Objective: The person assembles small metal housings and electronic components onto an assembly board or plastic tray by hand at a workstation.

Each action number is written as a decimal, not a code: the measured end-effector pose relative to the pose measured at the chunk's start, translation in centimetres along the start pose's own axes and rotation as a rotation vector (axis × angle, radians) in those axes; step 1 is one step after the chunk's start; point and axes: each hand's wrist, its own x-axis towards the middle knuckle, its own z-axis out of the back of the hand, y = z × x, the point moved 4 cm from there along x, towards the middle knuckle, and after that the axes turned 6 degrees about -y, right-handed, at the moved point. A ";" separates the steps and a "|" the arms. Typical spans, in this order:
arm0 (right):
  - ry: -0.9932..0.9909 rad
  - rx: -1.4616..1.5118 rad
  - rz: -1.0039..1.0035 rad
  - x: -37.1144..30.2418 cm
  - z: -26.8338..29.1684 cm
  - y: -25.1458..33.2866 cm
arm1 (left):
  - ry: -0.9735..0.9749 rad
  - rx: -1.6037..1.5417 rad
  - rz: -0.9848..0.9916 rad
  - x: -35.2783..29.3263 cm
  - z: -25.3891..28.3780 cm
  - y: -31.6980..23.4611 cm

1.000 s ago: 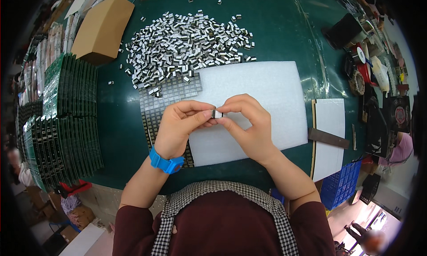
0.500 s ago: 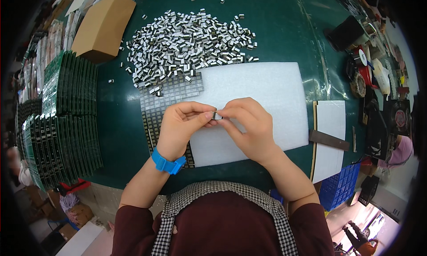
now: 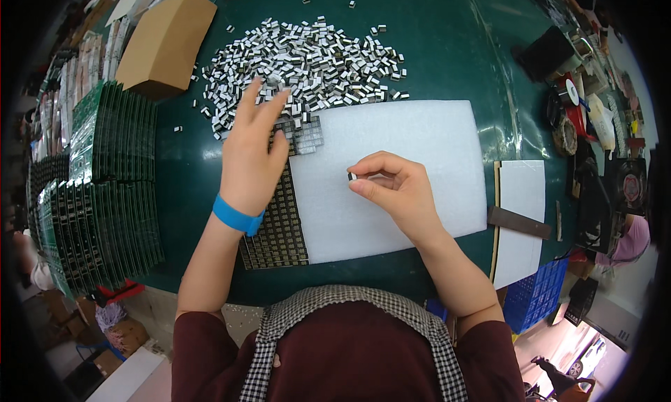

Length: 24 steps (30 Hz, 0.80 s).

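Observation:
My right hand (image 3: 401, 192) pinches a small black-and-white block (image 3: 351, 177) between thumb and fingertips, above the white foam sheet (image 3: 356, 224). With its fingers spread and nothing in them, my left hand (image 3: 251, 157) reaches over the near left edge of a heap of similar small blocks (image 3: 314, 63). Whether its fingertips touch any block, I cannot tell. Under my left hand and wrist lies a dark gridded panel (image 3: 277, 234) of small square cells, along the foam's left side. Its far part has pale-topped pieces set in rows (image 3: 307, 138), partly hidden by my hand.
Green circuit boards (image 3: 115, 143) stand in upright stacks at the left, a cardboard box (image 3: 168, 42) behind them. At the right, a flat metal bar (image 3: 518, 222) lies across a white board (image 3: 521, 262). A blue crate (image 3: 535, 297) stands beyond the table's right edge.
My hands were together at one small block over the foam. Now my left hand has moved away to the heap and opened, while my right still holds the block.

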 end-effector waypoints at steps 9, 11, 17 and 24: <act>-0.001 0.009 0.026 0.0 -0.3 -0.2 | 0.173 0.558 -0.595 -4.3 -5.1 -1.0; 0.003 0.009 0.036 0.0 -0.3 -0.2 | 0.168 0.617 -0.682 -4.4 -5.2 -0.9; -0.044 -0.149 0.231 -0.1 -0.3 1.0 | 0.216 -0.200 -0.086 -1.8 -1.9 0.0; -0.122 -0.430 0.567 -0.9 -0.9 2.1 | 0.516 -1.160 0.780 -4.6 -3.5 0.3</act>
